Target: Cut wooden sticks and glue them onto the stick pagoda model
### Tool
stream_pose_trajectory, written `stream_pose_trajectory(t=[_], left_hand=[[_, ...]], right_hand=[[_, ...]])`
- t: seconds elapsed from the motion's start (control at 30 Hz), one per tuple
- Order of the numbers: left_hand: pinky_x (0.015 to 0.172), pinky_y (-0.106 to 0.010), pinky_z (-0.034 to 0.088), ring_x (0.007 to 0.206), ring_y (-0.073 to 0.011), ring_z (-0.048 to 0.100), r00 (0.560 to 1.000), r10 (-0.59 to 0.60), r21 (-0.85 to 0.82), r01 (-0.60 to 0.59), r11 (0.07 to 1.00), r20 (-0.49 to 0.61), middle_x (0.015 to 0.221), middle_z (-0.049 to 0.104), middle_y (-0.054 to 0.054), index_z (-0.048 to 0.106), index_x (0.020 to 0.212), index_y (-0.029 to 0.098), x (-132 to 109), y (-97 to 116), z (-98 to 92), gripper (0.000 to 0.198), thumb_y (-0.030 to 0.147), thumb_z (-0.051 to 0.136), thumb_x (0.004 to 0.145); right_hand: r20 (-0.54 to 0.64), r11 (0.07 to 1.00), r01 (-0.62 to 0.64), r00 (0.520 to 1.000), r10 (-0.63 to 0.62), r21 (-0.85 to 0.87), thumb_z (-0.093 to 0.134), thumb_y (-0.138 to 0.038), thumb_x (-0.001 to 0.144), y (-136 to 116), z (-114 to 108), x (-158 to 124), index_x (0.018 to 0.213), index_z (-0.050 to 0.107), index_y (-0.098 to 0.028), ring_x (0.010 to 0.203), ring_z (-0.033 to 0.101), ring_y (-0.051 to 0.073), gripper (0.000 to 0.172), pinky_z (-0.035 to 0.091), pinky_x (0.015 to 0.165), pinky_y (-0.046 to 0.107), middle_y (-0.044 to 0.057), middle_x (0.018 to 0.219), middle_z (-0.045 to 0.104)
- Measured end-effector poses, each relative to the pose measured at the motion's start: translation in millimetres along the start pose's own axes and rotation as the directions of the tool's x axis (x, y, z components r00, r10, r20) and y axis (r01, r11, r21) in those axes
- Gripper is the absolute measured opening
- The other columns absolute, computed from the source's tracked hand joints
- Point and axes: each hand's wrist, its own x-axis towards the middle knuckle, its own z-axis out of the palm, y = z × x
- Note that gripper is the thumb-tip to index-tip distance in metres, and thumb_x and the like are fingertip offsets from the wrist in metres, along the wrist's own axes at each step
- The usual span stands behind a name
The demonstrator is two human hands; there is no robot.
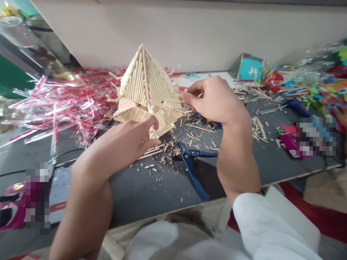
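Note:
A pagoda-like model roof (146, 79) made of pale thin wooden sticks stands on the dark table, with a pointed top and a flared lower tier. My left hand (127, 139) curls its thumb and fingers round the front corner of that lower tier. At the model's right side, my right hand (210, 97) is closed in a pinch beside the edge sticks; whatever lies between its fingertips is too small to make out. Blue-handled cutters (191, 169) lie spread on the table below the two hands, among stick offcuts (168, 155).
Clear wrappers with red strips (73, 104) heap up at the left. A phone (59, 191) lies near the left front. Stick scraps (258, 130), a turquoise box piece (251, 68) and colourful clutter fill the right. Another person's hand (341, 115) shows at the right edge.

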Motion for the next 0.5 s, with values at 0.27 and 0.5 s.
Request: stream_pose_trajectory(t=[0.27,0.5], left_hand=[[0.068,-0.032,0.046,0.079,-0.0251,0.072,1.0,-0.003,-0.01,0.003,1.0,0.014,0.092,0.075,-0.008,0.056,0.132,0.026,0,-2,0.4,0.038,0.048,0.054,0.101],[0.066,-0.032,0.045,0.076,-0.0249,0.071,1.0,0.001,-0.002,-0.001,1.0,-0.011,0.085,0.074,-0.007,0.056,0.131,0.026,-2,1,-0.8,0.036,0.047,0.053,0.102]], right_hand=[[0.075,1.0,0.005,0.997,-0.005,0.001,0.076,-0.033,0.086,2,2,0,0.087,0.081,-0.024,0.086,0.073,0.026,0.01,0.054,0.083,0.038,0.005,0.084,0.079],[0.056,1.0,0.027,0.998,-0.028,0.009,0.069,-0.03,0.09,12,-7,-2,0.093,0.083,-0.023,0.087,0.074,0.025,0.016,0.056,0.085,0.039,0.005,0.09,0.081]])
